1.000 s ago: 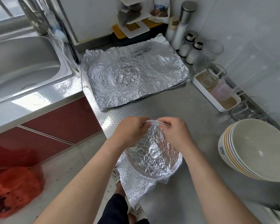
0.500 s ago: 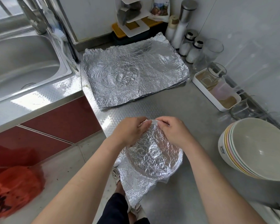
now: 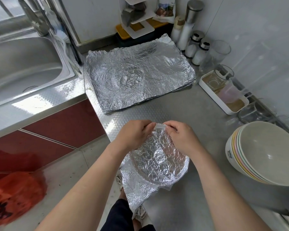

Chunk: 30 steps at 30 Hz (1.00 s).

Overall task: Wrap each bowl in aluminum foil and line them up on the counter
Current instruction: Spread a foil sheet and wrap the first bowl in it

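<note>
A bowl covered in crumpled aluminum foil [image 3: 158, 162] sits at the counter's near edge, with loose foil hanging off the front. My left hand [image 3: 135, 135] and my right hand [image 3: 182, 137] both pinch the foil at the bowl's far rim, where a bit of pale rim shows between the fingertips. A stack of flat foil sheets [image 3: 138, 72] lies farther back on the counter. Several nested unwrapped bowls [image 3: 264, 155] stand at the right.
A steel sink [image 3: 23, 64] is at the left. Salt shakers [image 3: 198, 49], a glass and a white tray [image 3: 223, 92] line the right wall. A red bag [image 3: 13, 195] lies on the floor at lower left.
Both hands have kept working the foil at the far rim, and a strip of the bowl's rim now shows between them. The bowl has hardly moved.
</note>
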Motion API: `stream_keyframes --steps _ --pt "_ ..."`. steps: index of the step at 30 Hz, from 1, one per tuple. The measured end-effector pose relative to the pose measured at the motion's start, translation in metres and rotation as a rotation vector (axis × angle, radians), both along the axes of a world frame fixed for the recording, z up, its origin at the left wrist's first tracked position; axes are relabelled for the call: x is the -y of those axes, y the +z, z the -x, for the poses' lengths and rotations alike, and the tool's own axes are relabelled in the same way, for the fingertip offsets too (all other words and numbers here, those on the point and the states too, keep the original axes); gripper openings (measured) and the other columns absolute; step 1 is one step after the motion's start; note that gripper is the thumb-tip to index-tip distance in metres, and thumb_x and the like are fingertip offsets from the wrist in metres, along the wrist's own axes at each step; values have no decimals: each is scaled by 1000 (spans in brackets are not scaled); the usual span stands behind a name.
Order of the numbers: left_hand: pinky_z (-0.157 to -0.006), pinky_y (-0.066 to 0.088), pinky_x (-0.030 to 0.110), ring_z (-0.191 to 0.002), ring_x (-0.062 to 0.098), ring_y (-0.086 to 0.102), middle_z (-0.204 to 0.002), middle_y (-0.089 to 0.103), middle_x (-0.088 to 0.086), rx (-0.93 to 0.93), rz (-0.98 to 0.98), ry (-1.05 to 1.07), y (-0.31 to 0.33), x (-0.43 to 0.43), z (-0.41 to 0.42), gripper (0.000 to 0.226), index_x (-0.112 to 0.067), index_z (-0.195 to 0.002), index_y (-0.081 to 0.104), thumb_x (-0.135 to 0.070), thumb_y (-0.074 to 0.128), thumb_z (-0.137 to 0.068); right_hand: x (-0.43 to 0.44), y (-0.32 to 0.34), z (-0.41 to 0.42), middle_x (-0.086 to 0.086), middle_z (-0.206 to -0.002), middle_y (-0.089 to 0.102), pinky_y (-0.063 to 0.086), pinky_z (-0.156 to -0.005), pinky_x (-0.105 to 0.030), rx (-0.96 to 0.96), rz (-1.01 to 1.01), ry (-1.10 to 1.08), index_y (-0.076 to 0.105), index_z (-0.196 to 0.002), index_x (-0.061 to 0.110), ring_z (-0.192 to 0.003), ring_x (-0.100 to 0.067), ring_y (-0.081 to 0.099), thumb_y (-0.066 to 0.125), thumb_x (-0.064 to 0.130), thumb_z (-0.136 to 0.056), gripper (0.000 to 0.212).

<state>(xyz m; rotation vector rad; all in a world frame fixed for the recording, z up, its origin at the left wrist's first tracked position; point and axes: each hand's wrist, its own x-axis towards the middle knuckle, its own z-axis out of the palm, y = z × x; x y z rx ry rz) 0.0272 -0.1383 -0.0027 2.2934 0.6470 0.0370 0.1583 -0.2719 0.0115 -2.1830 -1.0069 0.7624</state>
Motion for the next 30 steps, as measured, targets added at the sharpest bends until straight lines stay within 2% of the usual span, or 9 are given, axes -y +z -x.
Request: stream_keyframes --steps 4,8,11,17,19,20,23,27,30 --pt "-52 33 24 -48 2 46 -55 53 -10 4 -27 -8 -2 3 4 31 -22 -79 57 -35 44 -103 1 0 -1 23 -66 42 30 -52 -8 44 21 42 61 -128 16 -56 8 38 49 19 -99 32" --pt "-54 35 29 -49 6 47 -57 56 -8 -20 -72 -1 -1 3 4 32 -21 -76 58 -35 46 -102 3 -2 3 19 -74 51 35 -54 -4 55 -8 -11 65 -123 14 -57 10 42 52 15 -98 29" --pt "-49 29 23 -48 5 44 -54 51 -10 -15 -83 8 0 3 3 32 -17 -77 62 -35 50 -101 2 -1 6 11 -84 61 35 -58 -5 52 -25 -46 68 -118 14 -66 3 51 54 15 -96 26" --pt "-50 28 24 -52 13 52 -59 60 -7 3 -103 6 2 3 2 32 -18 -75 63 -37 53 -99 5 -3 10 16 -74 57 34 -52 -5 71 -25 -108 70 -112 14 -56 6 46 54 12 -96 23" --pt "-56 34 26 -60 16 59 -70 68 -3 7 -125 -14 6 4 1 31 -16 -90 69 -38 50 -100 7 -3 12 15 -74 58 34 -53 -8 78 -32 -140 71 -110 15 -58 3 49 54 12 -96 22" --pt "-60 39 27 -70 17 63 -82 72 -1 22 -142 -11 9 5 -1 30 -17 -104 70 -38 49 -100 8 -3 12 12 -77 61 34 -55 -10 79 -37 -169 71 -110 15 -62 0 52 54 12 -96 23" --pt "-78 49 32 -104 21 63 -122 67 1 47 -228 -8 16 7 -5 39 -19 -134 57 -37 48 -101 12 -6 15 0 -95 70 41 -71 -22 73 -57 -295 68 -115 12 -81 -14 58 53 12 -96 24" --pt "-98 45 39 -127 27 50 -142 52 7 0 -290 51 18 10 0 41 -19 -141 51 -29 49 -101 17 -9 19 -4 -110 69 42 -81 -23 88 -69 -420 65 -118 10 -100 -19 62 51 10 -95 27" --pt "-103 44 49 -132 34 44 -144 48 14 -12 -283 181 16 21 18 42 -15 -140 51 -24 54 -99 20 -6 16 -1 -130 60 37 -94 -21 49 -20 -370 54 -133 15 -120 -17 55 52 15 -95 38"
